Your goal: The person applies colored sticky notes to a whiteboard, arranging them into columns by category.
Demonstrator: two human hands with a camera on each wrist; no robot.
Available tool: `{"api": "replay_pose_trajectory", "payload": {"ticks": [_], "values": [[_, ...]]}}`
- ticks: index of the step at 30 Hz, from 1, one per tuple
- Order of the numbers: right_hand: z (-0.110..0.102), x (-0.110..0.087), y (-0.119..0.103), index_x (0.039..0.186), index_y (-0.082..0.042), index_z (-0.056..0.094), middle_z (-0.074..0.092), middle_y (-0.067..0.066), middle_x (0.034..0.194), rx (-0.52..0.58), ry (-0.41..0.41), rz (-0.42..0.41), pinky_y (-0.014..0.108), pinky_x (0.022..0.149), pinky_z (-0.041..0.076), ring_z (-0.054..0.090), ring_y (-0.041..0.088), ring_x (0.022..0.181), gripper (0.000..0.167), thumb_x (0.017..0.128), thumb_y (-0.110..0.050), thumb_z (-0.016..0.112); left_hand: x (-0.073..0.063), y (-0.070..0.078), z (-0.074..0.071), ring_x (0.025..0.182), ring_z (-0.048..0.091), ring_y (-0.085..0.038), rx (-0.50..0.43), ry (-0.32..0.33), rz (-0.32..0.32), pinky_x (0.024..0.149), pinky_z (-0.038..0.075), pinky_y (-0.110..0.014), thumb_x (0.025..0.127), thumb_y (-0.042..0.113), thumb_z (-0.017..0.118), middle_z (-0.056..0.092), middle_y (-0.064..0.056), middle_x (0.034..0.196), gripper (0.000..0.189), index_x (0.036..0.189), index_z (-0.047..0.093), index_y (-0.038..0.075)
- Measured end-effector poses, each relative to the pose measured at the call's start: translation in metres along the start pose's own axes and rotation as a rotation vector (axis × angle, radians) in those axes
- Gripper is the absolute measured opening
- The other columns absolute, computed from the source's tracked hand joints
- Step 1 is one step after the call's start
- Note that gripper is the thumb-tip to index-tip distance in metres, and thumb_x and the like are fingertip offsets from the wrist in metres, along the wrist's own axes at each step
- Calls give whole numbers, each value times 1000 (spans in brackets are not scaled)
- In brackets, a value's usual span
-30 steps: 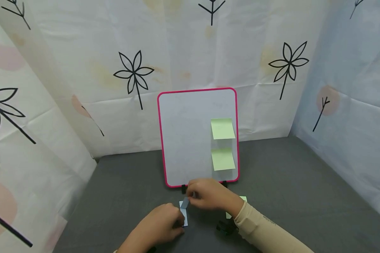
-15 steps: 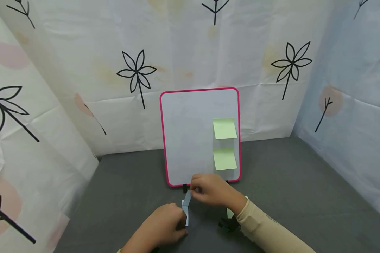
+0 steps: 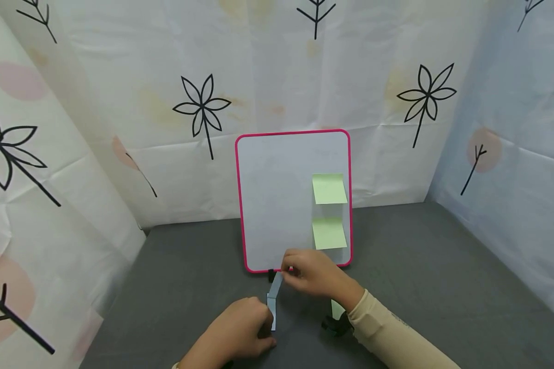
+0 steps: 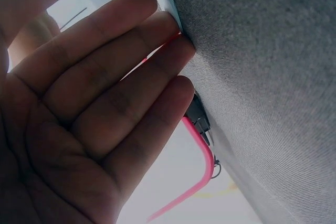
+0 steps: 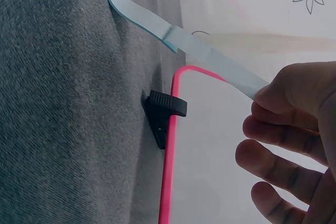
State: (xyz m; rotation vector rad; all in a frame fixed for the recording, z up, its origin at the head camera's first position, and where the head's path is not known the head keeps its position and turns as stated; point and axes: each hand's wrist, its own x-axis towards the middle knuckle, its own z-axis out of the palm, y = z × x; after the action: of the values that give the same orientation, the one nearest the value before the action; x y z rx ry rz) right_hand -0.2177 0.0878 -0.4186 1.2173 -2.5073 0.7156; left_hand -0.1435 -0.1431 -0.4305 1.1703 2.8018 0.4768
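Observation:
A narrow light blue sticky note pad (image 3: 273, 312) lies on the grey table below the whiteboard. My left hand (image 3: 240, 328) presses the near end of it, and in the left wrist view its fingers (image 4: 126, 85) are nearly straight. Between thumb and fingertips, my right hand (image 3: 316, 274) pinches the far end of a light blue sticky note (image 5: 210, 59). This note slants up from the pad (image 5: 142, 17), stretched taut between both hands. The pad's near end is partly hidden under the left hand.
A pink-framed whiteboard (image 3: 277, 205) stands behind, with black clips (image 5: 165, 106) at its lower edge. Two pale green sticky notes (image 3: 330, 189) hang on its right side. Beneath the right wrist are a green paper (image 3: 337, 310) and a dark object (image 3: 336, 325), partly hidden.
My right hand has moved up and away toward the whiteboard, lifting the blue note further off the pad. The left hand has stayed on the pad.

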Motion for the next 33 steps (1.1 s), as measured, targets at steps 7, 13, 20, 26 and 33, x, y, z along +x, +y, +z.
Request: {"api": "replay_pose_trajectory", "payload": {"ticks": [7,13,20,26,33], "values": [[-3,0,2,88,-20,74,66,-10,86,-9,20,-4,15,69,52,61,7,72,10,94,-12,77,0,1,0,46,34,2,-9,-17,-11,43,29,-17,76,25,92,40,17,48,37,56,61,24],[-4,-1,4,88,-20,73,66,-10,86,-16,42,-32,13,68,50,61,9,71,11,94,-11,77,0,1,0,46,35,3,4,-17,-8,43,29,-16,76,26,93,41,18,48,36,56,62,24],[-5,-1,4,88,-19,73,66,-10,87,-11,35,-25,14,67,48,62,12,70,11,95,-11,76,1,0,0,45,38,3,-23,-40,-21,43,31,-17,78,28,92,43,18,48,33,59,66,24],[-8,0,5,89,-19,73,66,-10,86,-32,46,-29,14,66,48,57,5,69,11,94,-10,76,1,0,-1,44,35,3,-26,-32,-17,42,30,-17,78,27,93,41,17,47,36,57,64,25],[-12,-1,4,86,-19,70,65,-9,84,-51,98,-48,15,65,49,61,8,69,16,91,-6,78,1,0,0,44,35,4,-8,-22,-6,42,29,-16,78,29,92,41,18,47,35,57,64,25]]}}
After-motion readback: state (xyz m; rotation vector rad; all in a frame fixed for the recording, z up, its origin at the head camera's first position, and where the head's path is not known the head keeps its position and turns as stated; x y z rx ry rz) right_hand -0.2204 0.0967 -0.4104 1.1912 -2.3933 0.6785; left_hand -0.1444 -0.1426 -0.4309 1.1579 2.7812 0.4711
